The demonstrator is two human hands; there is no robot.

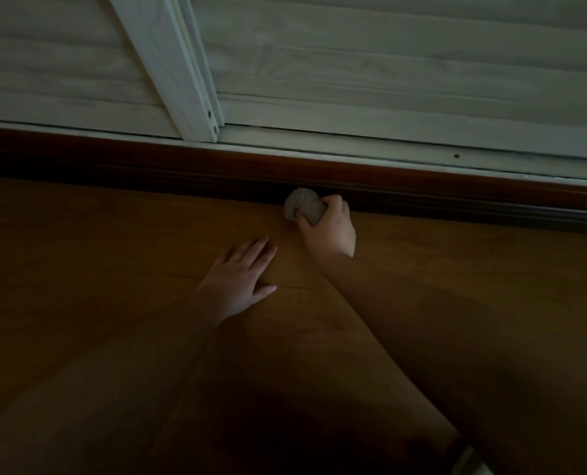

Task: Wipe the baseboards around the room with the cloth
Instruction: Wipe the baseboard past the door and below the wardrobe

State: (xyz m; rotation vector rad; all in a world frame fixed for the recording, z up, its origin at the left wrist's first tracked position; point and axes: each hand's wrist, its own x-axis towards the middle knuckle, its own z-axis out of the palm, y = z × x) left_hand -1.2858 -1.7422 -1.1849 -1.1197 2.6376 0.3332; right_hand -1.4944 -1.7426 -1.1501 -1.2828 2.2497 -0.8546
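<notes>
1. Dim room, wooden floor (114,255) in warm brown planks, seen from above at a tilt; the lower part of the frame sinks into shadow.
2. White sliding doors (388,80) with a wood-grain pattern fill the top of the view; a white vertical frame post (168,63) runs diagonally between two panels and ends at a pale bottom track (353,150) (two small screw heads show near the post's foot).
3. Baseboard (182,166): a dark reddish-brown strip running left to right between the track and the floor, its lower edge very dark.
4. Right hand (329,228) reaches forward, fingers curled round a balled grey cloth (302,205), thumb beneath it.
5. Cloth sits at the junction of floor and baseboard, pressed against the baseboard's lower face, roughly mid-frame. Texture looks ribbed or waffled; hard to say more in this light.
6. Left hand (240,279) lies flat on the floor, fingers straight and slightly spread, palm down, holding nothing. It rests near the right hand, closer to the camera, apart from it.
7. Both forearms are bare and extend from the bottom of the frame.
8. Small pale object (470,461) at the bottom right edge; cannot tell what it is.
</notes>
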